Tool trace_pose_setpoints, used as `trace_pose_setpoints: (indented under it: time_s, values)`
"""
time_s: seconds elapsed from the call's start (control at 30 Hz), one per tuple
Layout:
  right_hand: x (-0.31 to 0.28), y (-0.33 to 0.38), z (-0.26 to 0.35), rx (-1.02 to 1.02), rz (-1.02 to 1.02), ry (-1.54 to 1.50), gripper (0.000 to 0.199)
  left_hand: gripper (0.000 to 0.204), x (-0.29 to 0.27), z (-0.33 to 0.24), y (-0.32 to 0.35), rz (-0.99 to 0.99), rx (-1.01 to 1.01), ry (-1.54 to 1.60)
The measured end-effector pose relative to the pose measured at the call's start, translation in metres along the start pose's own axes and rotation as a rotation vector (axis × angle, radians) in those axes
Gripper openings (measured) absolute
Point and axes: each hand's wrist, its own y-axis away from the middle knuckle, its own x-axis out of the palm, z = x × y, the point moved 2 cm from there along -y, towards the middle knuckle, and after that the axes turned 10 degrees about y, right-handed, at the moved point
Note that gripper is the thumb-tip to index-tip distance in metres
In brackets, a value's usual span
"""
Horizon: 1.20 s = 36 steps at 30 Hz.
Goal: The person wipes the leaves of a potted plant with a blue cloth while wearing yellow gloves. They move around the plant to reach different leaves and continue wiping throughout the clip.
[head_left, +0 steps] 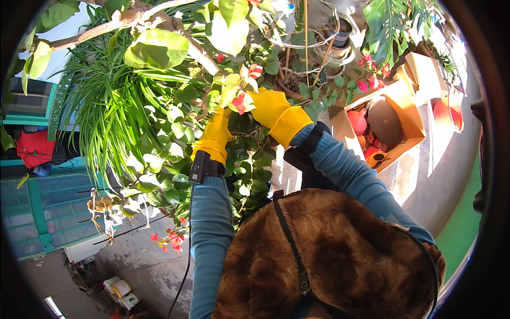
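Both my hands wear yellow gloves and reach into a leafy plant (pixel 175 114) with red and white blooms. My left hand (pixel 215 134) is low among the leaves, its fingertips covered by foliage beside a red-white flower (pixel 238 103). Just right of that flower, my right hand (pixel 276 112) is bent inward with the fingers curled. Whatever those fingers grip is hidden behind the glove and leaves. A woody branch (pixel 183 37) crosses above the hands from the upper left.
Long grassy leaves (pixel 114 101) spread at left. On the right, a cardboard box (pixel 406 114) holds orange-red items and a brown round object. Behind stand a dark pot (pixel 340 31) and thin stakes (pixel 305 32). A teal-framed structure (pixel 37 202) is at far left.
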Motion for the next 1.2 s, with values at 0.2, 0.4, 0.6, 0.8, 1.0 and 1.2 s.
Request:
trace_pose_setpoints:
  time_s: [0.2,0.4,0.6,0.8,1.0,1.2]
  values:
    - [0.007,0.012,0.023,-0.21,0.098,-0.092,0.025,0.071,0.004,0.003,0.004,-0.006,-0.2,0.36]
    - [0.027,0.003,0.027,-0.133,0.043,-0.009,0.026,0.063,0.006,0.01,0.0,-0.023,-0.208,0.484]
    - [0.032,-0.009,0.007,0.12,-0.023,0.028,0.033,0.054,0.008,-0.009,0.01,-0.019,-0.173,0.358]
    - [-0.005,0.003,-0.01,0.12,0.002,0.074,0.031,0.064,-0.003,-0.038,0.011,-0.011,-0.262,0.53]
    - [-0.002,0.012,0.011,-0.146,-0.027,-0.111,0.032,0.067,-0.002,-0.039,0.013,-0.003,-0.301,0.527]
    - [0.016,-0.005,0.01,0.088,-0.003,-0.006,0.023,0.055,-0.001,-0.028,0.012,-0.047,-0.218,0.532]
